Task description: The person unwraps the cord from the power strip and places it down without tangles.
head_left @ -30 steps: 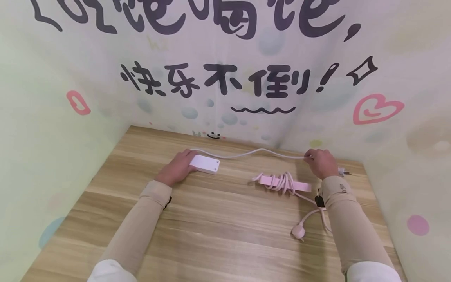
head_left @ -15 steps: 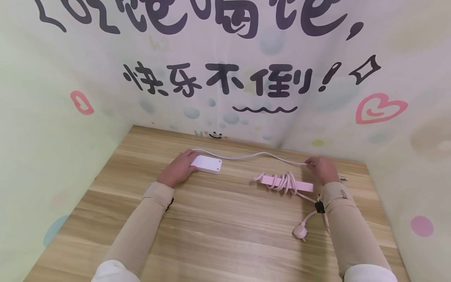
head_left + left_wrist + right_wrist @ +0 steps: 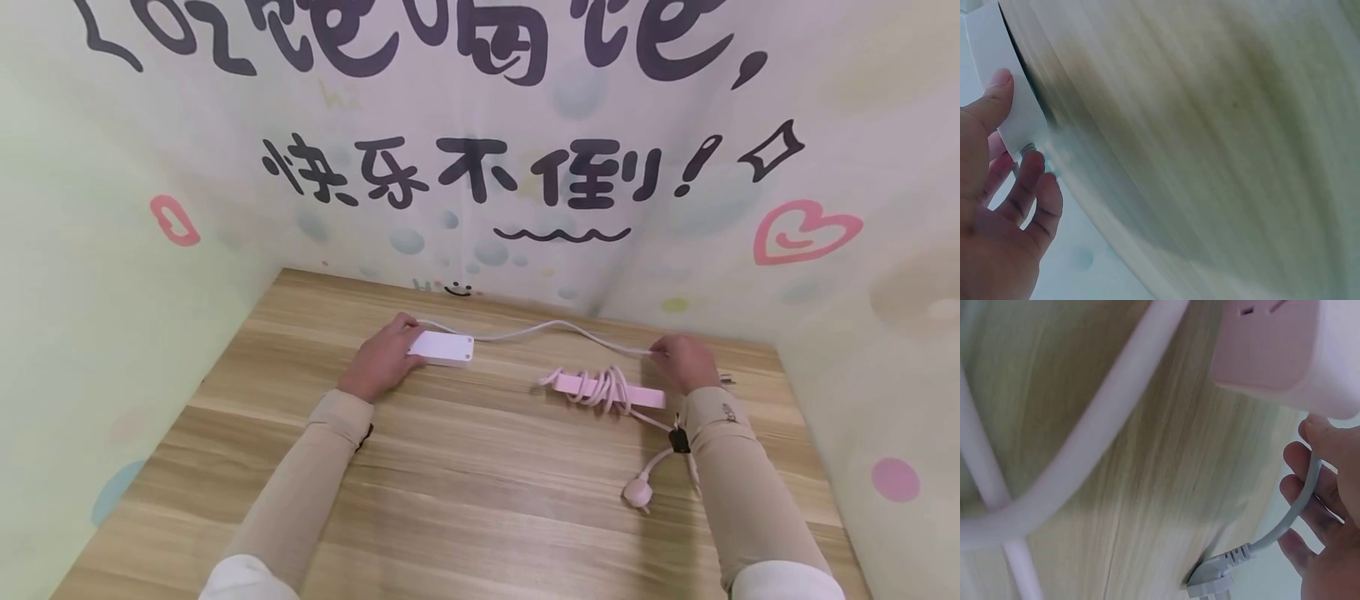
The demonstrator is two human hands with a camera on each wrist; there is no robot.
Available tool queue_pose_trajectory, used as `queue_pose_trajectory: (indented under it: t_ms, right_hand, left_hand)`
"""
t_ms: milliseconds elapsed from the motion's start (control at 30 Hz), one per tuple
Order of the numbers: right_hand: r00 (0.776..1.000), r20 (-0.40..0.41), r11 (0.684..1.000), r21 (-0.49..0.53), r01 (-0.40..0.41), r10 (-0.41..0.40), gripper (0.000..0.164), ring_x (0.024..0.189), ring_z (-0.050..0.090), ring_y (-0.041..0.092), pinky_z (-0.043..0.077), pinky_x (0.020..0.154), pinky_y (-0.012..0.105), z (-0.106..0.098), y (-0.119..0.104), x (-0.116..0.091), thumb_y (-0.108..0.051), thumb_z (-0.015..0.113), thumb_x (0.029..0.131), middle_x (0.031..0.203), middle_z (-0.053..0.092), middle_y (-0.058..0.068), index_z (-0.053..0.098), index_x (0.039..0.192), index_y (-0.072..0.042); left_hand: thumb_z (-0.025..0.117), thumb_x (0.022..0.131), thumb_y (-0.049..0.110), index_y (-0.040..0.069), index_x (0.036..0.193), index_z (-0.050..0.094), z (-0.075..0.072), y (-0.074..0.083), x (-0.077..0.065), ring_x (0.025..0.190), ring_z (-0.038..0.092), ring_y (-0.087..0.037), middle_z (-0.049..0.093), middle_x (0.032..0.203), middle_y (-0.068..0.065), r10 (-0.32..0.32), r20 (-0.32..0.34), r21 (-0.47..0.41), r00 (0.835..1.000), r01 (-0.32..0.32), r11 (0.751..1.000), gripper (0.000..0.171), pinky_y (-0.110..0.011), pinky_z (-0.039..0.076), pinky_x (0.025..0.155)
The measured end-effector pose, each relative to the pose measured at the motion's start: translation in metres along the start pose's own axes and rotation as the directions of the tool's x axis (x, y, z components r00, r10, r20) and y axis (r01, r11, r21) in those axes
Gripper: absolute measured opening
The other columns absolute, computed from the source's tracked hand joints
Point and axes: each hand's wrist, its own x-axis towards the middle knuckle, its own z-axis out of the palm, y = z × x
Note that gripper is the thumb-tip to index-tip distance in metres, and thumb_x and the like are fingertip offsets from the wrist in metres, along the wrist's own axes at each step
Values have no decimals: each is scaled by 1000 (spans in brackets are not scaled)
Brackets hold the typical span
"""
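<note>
At the back left of the table, my left hand (image 3: 381,358) grips the near end of a white power strip (image 3: 444,347). In the left wrist view the thumb lies on the strip's flat face (image 3: 997,50), with fingers around the cable end. A thin white cable (image 3: 551,323) runs in a wavy line along the back to my right hand (image 3: 686,364). That hand pinches the cable between thumb and fingers, close to its plug. The grey-looking plug (image 3: 1213,575) rests on the table in the right wrist view; in the head view the wrist mostly hides it.
A pink power strip (image 3: 647,397), wound with its own cord, lies just left of my right hand. Its pink plug (image 3: 637,492) sits nearer to me, and part of the cord passes under my right forearm. Printed fabric walls border the wooden table (image 3: 450,467).
My right hand has come slightly toward me with the cable, and the plug has shifted with it. The left hand and white power strip have barely moved.
</note>
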Motion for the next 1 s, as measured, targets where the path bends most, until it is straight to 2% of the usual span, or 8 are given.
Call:
queue_pose_trajectory:
  t_ms: [167,400,500,733,900,1000]
  right_hand:
    - [998,49,999,4,-34,33,24,102,67,47,51,94,62,-2,3,-4,-13,63,97,111,73,26,73,111,3]
    - [992,124,999,36,-40,36,27,103,66,44,52,92,60,-12,5,-7,-13,62,97,112,72,27,70,116,4]
    - [990,139,998,51,-45,38,28,106,66,45,51,95,61,-16,6,-8,-15,62,98,114,72,27,70,117,4]
    - [989,141,995,88,-51,38,30,108,66,46,50,97,62,-27,7,-12,-18,60,102,116,71,28,68,119,5]
    - [989,138,991,113,-70,54,34,111,64,46,51,95,61,-42,8,-12,-22,56,105,121,69,29,67,123,4]
    - [987,145,989,112,-91,75,37,108,65,43,53,90,58,-50,8,-16,-28,54,106,121,68,28,67,123,2]
  left_hand:
    - [74,94,32,7,140,60,2,8,0,124,57,-28,51,141,-10,-7,-13,40,1000,7,999,54,-48,55,101]
    - [75,94,33,9,139,61,2,15,2,125,57,-29,51,141,-9,-7,-32,35,999,9,999,53,-51,56,98]
    - [75,94,33,10,137,62,0,19,4,124,54,-31,52,140,-9,12,-60,38,998,-9,999,51,-50,54,100]
    - [71,95,40,11,136,63,-3,35,13,129,49,-31,56,141,-8,81,-116,70,990,-74,995,50,-47,44,112]
    - [67,98,40,11,136,63,-7,57,19,133,47,-32,56,141,-8,98,-130,-42,987,-104,994,48,-49,41,115]
    - [67,98,39,9,134,64,-5,73,21,133,48,-34,58,138,-10,100,-147,-135,984,-120,983,46,-50,41,115]
